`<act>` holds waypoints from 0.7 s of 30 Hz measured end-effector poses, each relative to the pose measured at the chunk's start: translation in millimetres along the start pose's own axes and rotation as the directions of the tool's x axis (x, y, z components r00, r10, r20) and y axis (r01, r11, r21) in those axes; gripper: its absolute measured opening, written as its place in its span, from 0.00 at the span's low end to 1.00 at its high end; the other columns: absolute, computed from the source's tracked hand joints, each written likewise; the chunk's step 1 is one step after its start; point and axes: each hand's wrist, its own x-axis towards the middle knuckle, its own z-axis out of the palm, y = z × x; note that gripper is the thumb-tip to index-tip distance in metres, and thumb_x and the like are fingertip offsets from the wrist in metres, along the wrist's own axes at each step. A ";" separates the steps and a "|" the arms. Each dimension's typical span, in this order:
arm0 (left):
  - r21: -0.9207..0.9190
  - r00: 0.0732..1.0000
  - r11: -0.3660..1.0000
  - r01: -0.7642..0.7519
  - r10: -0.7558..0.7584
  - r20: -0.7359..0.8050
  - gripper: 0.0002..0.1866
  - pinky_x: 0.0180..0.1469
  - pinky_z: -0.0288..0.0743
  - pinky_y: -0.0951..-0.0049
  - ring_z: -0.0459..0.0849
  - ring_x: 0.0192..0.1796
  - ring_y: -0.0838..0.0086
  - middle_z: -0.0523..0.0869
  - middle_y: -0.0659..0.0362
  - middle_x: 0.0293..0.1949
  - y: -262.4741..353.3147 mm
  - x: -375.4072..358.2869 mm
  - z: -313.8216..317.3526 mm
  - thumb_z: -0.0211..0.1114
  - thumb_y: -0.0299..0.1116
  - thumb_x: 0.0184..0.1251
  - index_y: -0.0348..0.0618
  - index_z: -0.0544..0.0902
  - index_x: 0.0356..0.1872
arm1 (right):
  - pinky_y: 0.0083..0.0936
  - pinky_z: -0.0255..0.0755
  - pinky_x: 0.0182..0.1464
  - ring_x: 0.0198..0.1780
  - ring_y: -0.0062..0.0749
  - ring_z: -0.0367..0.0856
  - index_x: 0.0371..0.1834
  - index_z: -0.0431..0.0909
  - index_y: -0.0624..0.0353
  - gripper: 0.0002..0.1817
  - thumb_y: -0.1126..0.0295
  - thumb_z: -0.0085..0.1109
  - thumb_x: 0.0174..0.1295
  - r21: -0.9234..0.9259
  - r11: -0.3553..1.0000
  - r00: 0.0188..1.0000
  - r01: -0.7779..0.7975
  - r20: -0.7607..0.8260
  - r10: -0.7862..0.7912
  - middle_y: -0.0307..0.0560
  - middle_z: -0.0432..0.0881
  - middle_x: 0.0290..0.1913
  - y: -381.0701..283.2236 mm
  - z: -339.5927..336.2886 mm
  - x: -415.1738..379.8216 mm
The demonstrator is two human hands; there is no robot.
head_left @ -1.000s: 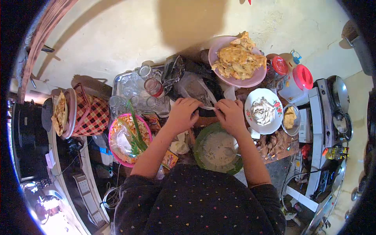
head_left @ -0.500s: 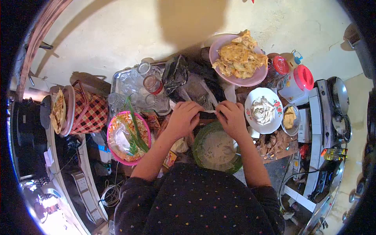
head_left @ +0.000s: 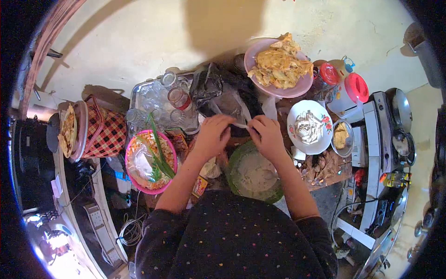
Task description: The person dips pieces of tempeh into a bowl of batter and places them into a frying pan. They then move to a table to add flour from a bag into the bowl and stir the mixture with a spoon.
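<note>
My left hand (head_left: 213, 136) and my right hand (head_left: 266, 136) pinch the near edge of a clear plastic bag (head_left: 231, 103), which is stretched between them. Both hands are closed, fingertips on the plastic. Black plastic (head_left: 204, 88) lies crumpled around and behind the clear bag. Just below my hands is a green basin (head_left: 232, 179) with pale, wet batter (head_left: 253, 174) and what looks like a spoon in it. Right of my right hand stands a flowered white bowl (head_left: 295, 140) holding pale sliced strips (head_left: 310, 128).
A pink plate (head_left: 253, 56) of fried food (head_left: 278, 65) stands at the back. Left are a metal tray (head_left: 139, 93) with glasses, a pink basin (head_left: 129, 174) of chopped vegetables, and a checked basket (head_left: 104, 132). Right are red-lidded jars (head_left: 357, 88), a small metal bowl (head_left: 343, 152) and a stove (head_left: 383, 125).
Both hands still hold the bag's edge and have shifted slightly left. The gap between the fingertips has narrowed a little. The whole view has shifted slightly.
</note>
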 end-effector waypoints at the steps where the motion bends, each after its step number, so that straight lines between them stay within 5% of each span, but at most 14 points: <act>1: -0.024 0.998 1.000 0.008 -0.009 -0.067 0.17 0.57 0.65 0.59 0.75 0.53 0.55 0.79 0.51 0.47 -6.6 3.3 2.0 0.58 0.27 0.55 0.41 0.76 0.49 | 0.38 0.64 0.44 0.41 0.42 0.76 0.37 0.75 0.54 0.07 0.68 0.57 0.56 0.023 1.000 1.000 -0.007 -0.022 0.008 0.44 0.77 0.37 0.5 3.2 3.8; 6: 0.064 0.936 0.982 0.179 -0.150 -0.318 0.24 0.59 0.66 0.61 0.74 0.57 0.52 0.73 0.42 0.55 -44.1 15.4 -1.9 0.57 0.28 0.61 0.34 0.65 0.59 | 0.36 0.67 0.37 0.34 0.44 0.78 0.37 0.75 0.58 0.07 0.71 0.56 0.56 0.084 0.996 0.996 0.022 -0.093 -0.015 0.47 0.78 0.31 -7.9 11.0 14.9; 9: -0.328 0.879 0.919 0.218 -0.331 -0.344 0.27 0.57 0.69 0.64 0.74 0.57 0.55 0.69 0.41 0.58 -53.8 28.9 -18.2 0.57 0.28 0.63 0.31 0.60 0.61 | 0.40 0.66 0.39 0.38 0.45 0.78 0.37 0.75 0.55 0.07 0.69 0.54 0.56 0.109 0.994 1.000 -0.024 -0.008 0.025 0.46 0.78 0.33 -15.3 14.5 13.8; 12: -0.467 0.844 0.847 0.256 -0.431 -0.320 0.28 0.52 0.73 0.68 0.75 0.57 0.59 0.70 0.43 0.57 -61.0 38.1 -27.0 0.58 0.26 0.63 0.31 0.58 0.62 | 0.39 0.69 0.38 0.37 0.45 0.79 0.37 0.76 0.57 0.08 0.69 0.56 0.55 0.217 0.976 0.996 -0.027 -0.075 0.044 0.48 0.80 0.34 -13.8 24.6 9.1; 16: -0.627 0.776 0.737 0.252 -0.541 -0.324 0.25 0.47 0.74 0.70 0.79 0.49 0.61 0.75 0.44 0.53 -64.7 47.0 -18.6 0.58 0.27 0.62 0.31 0.62 0.59 | 0.33 0.72 0.37 0.35 0.43 0.81 0.34 0.79 0.61 0.10 0.65 0.58 0.55 0.433 0.864 0.953 -0.257 -0.034 0.301 0.51 0.82 0.34 -23.6 25.8 6.9; 19: -0.281 0.832 0.844 0.456 -0.517 -0.202 0.20 0.48 0.74 0.67 0.81 0.47 0.57 0.79 0.42 0.47 -58.1 57.8 -22.2 0.57 0.30 0.62 0.31 0.70 0.54 | 0.26 0.72 0.35 0.31 0.33 0.80 0.33 0.79 0.64 0.11 0.65 0.59 0.57 0.535 0.754 0.894 -0.383 0.009 0.447 0.47 0.81 0.30 -16.1 36.6 5.7; 21: -0.118 0.917 0.924 0.364 -0.378 -0.128 0.17 0.51 0.73 0.64 0.80 0.48 0.53 0.80 0.41 0.45 -60.3 66.4 -15.6 0.55 0.31 0.62 0.33 0.74 0.51 | 0.17 0.71 0.31 0.28 0.20 0.77 0.35 0.79 0.65 0.09 0.68 0.60 0.59 0.611 0.671 0.865 -0.419 0.044 0.500 0.39 0.80 0.25 -3.2 50.0 6.5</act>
